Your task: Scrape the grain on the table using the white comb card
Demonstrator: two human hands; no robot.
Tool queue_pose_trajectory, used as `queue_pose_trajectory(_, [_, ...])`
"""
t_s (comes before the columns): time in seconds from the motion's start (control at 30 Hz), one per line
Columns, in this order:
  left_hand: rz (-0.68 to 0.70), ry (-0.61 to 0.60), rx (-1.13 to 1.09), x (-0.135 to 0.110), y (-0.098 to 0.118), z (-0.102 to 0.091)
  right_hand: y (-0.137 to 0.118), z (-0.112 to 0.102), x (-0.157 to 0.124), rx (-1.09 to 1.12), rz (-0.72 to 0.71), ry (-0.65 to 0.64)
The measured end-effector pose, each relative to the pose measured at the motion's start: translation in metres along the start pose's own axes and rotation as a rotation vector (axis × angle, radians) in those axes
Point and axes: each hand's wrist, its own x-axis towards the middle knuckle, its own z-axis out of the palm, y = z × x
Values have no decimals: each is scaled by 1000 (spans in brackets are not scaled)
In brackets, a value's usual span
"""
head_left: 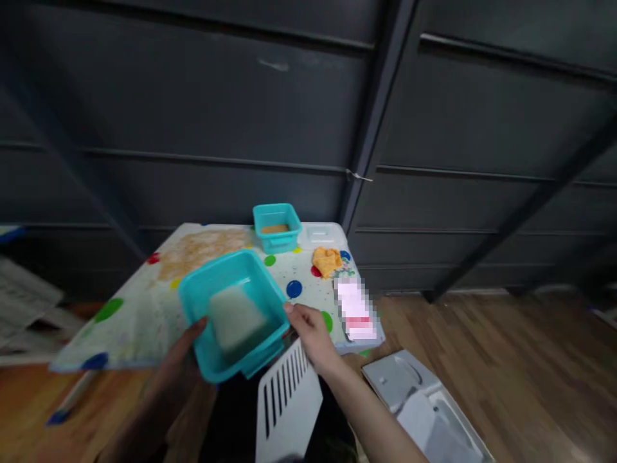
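A teal plastic container (277, 308) is held tilted above the near part of the table, its open top facing me. Inside it lies a pale whitish mass (236, 318); I cannot tell what it is. My left hand (186, 350) grips the container's left wall, thumb over the rim. On the opposite side my right hand (311, 331) pinches the right rim. Just below my right hand is a white slotted plastic piece (286, 402); whether the hand touches it is unclear. Behind the held container stands a smaller teal container (277, 241) with tan material at its bottom.
A dotted cloth (130, 341) covers the table, with tan powder (202, 254) spread at the back left. An orange rag (328, 262), a clear lid (321, 235) and a blurred-out phone (355, 308) lie at the right. On the floor is an open white case (409, 379).
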Motion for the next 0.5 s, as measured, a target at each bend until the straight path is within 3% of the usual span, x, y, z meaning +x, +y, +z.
queue_pose_trajectory(0.13, [30, 112, -184, -15, 1, 5, -3, -3, 1, 10, 14, -57])
queue_pose_trajectory(0.23, [25, 21, -209, -11, -1, 3, -4, -4, 5, 88, 66, 0])
queue_pose_trajectory(0.3, [2, -119, -177, -8, -1, -9, -4, -3, 10, 174, 131, 45])
queue_pose_trajectory(0.37, [-7, -183, -135, -6, 2, -25, -4, 0, 14, 257, 178, 101])
queue_pose_trajectory(0.5, [31, -30, -107, -3, 15, -54, -7, 6, 18, 300, 191, 162])
